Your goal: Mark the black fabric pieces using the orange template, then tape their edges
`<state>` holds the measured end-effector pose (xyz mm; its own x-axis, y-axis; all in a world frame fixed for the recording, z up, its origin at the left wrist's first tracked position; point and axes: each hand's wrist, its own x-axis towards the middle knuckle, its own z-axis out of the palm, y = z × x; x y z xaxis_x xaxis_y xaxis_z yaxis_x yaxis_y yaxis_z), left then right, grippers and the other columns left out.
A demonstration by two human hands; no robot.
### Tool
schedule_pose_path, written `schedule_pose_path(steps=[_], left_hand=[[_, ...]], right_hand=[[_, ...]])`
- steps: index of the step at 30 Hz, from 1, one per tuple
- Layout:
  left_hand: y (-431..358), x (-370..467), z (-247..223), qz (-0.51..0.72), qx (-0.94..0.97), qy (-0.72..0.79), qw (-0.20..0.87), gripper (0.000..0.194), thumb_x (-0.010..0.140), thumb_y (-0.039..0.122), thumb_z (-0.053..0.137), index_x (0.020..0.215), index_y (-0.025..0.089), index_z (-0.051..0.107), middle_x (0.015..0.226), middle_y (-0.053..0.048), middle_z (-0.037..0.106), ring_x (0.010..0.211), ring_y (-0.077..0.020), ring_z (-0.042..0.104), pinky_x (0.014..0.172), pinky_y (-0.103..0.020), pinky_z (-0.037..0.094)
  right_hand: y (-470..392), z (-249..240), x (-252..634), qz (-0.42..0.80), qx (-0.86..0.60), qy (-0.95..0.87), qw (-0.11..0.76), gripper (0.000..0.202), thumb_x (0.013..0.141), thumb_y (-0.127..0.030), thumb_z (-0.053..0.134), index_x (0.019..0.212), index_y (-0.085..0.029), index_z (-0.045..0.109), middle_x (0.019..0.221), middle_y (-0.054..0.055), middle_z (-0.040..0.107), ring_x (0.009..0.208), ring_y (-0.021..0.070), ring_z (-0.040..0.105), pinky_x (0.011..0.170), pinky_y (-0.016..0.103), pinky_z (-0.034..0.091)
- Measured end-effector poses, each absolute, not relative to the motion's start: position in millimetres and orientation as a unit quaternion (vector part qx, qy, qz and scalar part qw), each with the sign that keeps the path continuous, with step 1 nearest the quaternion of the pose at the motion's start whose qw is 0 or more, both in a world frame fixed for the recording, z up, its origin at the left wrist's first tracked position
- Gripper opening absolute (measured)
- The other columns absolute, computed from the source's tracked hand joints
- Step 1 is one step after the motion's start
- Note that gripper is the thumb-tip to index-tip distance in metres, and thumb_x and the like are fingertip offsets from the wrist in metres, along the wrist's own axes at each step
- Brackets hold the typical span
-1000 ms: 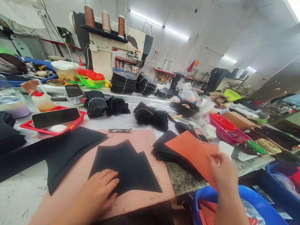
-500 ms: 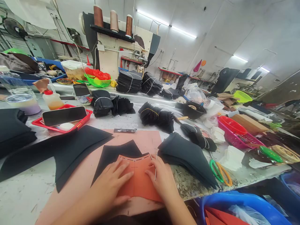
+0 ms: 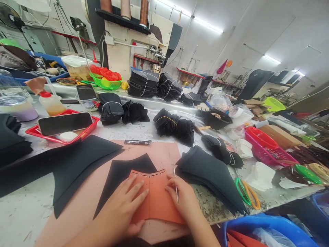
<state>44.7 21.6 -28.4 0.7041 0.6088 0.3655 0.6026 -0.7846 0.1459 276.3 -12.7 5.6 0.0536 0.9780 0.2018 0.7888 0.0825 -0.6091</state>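
- Over there on the mat, the sheet overlies a cut piece
- Stack of pieces to the right, scissors beside it
- Phone in the basket, left
- Sewing machine behind

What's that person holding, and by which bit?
The right hand holds a thin, straight, pale stick somewhere below its upper tip; the exact grip is unclear. The left hand only rests on the flat orange sheet with dark slots.

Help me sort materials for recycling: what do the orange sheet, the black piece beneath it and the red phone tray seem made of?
Orange sheet: likely stiff card or plastic, matte; crisp edges, lies flat.
Black piece: leather or fabric, unclear; dull, even surface.
Red phone tray: probably moulded plastic, slightly glossy; uniform colour, thin rim.
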Motion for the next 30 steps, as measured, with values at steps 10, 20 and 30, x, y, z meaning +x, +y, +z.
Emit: schedule_pose_path(steps=[10,20,30], left_hand=[[22,49,-35,0.243,0.913,0.327,-0.003,0.060,0.060,0.051,0.064,0.115,0.026,0.060,0.124,-0.009,0.058,0.126,-0.0365,0.039,0.105,-0.050,0.030],[22,50,-34,0.218,0.921,0.324,-0.002,0.061,0.061,0.053,0.061,0.116,0.025,0.060,0.124,-0.010,0.058,0.125,-0.0384,0.039,0.105,-0.052,0.027],[23,52,-27,0.186,0.929,0.319,-0.002,0.065,0.063,0.056,0.061,0.117,0.022,0.058,0.121,-0.012,0.057,0.121,-0.0384,0.041,0.102,-0.052,0.031]], right_hand=[[-8,10,277,0.177,-0.653,-0.668,0.309,0.012,0.080,-0.015,0.052,0.075,-0.023,0.060,0.101,0.007,0.071,0.098,0.0219,0.066,0.076,0.032,0.051],[-2,35,272,0.098,-0.647,-0.726,0.211,0.033,0.085,-0.010,0.041,0.100,-0.022,0.068,0.083,0.006,0.071,0.075,0.0222,0.059,0.066,0.033,0.048],[31,46,230,0.213,-0.661,-0.693,0.194,0.034,0.095,-0.025,0.034,0.080,-0.019,0.064,0.070,0.002,0.067,0.064,0.0171,0.061,0.058,0.025,0.041]])
